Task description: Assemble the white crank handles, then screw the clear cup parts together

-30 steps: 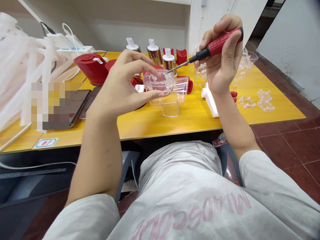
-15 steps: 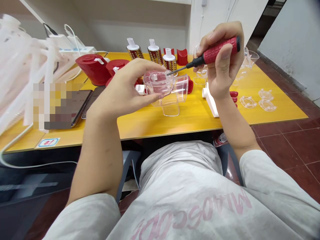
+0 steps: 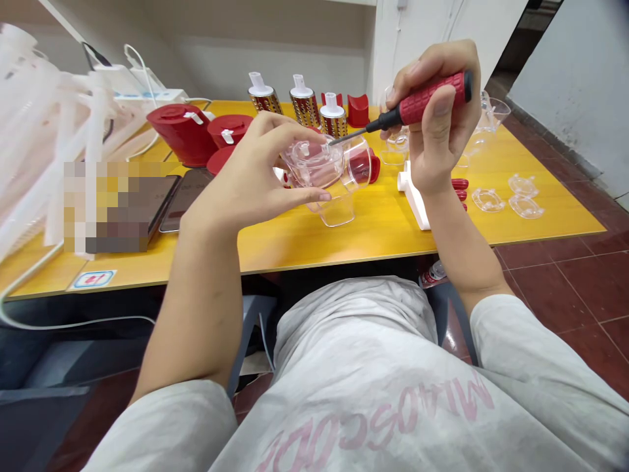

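My left hand (image 3: 255, 174) grips a clear plastic housing (image 3: 317, 164), its thumb below and fingers over the top. An open tube end of the housing points right, and another open end faces down toward the table. My right hand (image 3: 442, 115) is wrapped around the red handle of a screwdriver (image 3: 427, 98). The screwdriver's thin shaft slants down to the left, and its tip meets the upper right edge of the clear housing. Whether a screw sits under the tip is too small to tell.
Behind stand several metal grater drums (image 3: 304, 108) with white stems. Red containers (image 3: 179, 134) and a phone (image 3: 184, 203) are to the left. A white handle part (image 3: 415, 196) and clear ring pieces (image 3: 525, 206) lie right, near the table's front edge (image 3: 565, 238).
My left hand has tilted the clear housing a little, so its tube end faces more toward me. The right hand and screwdriver have hardly moved.
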`<move>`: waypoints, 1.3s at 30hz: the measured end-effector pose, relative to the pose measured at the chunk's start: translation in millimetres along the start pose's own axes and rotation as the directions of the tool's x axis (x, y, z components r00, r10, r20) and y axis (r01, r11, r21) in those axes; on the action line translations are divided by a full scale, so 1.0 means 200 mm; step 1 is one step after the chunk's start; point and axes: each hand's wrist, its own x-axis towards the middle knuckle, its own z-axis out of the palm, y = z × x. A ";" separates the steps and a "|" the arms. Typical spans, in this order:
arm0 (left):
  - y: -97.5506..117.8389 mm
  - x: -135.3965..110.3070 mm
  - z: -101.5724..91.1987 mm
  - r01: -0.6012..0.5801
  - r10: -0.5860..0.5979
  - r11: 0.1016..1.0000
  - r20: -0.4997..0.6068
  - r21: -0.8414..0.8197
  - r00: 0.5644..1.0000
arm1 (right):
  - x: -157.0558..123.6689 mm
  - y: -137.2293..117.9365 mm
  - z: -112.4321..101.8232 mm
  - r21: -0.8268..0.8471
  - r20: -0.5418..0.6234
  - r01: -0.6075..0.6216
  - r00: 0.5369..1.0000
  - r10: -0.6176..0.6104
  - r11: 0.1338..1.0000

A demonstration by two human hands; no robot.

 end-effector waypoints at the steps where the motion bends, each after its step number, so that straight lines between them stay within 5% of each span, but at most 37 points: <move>1: 0.00 0.00 0.01 0.018 -0.018 1.000 -0.007 0.002 1.000 | 0.00 0.00 0.01 -0.005 -0.032 0.020 0.999 -0.020 1.000; 9: 0.01 0.00 0.00 0.031 -0.030 0.999 0.043 -0.021 0.999 | 0.01 -0.03 0.04 -0.134 -0.037 -0.015 0.999 0.010 0.991; 15: 0.00 -0.01 -0.05 -0.074 0.075 0.994 0.009 -0.085 0.997 | 0.00 -0.03 0.05 0.179 -0.026 0.012 1.000 -0.007 0.984; 22: 0.00 -0.03 -0.08 -0.056 0.034 0.962 -0.084 -0.267 0.996 | -0.01 0.07 0.02 0.320 0.130 0.103 0.980 -0.152 0.942; 39: 0.01 -0.02 -0.09 -0.082 0.062 0.974 -0.099 -0.212 0.993 | 0.00 -0.09 -0.05 0.090 0.260 -0.090 0.963 0.064 0.992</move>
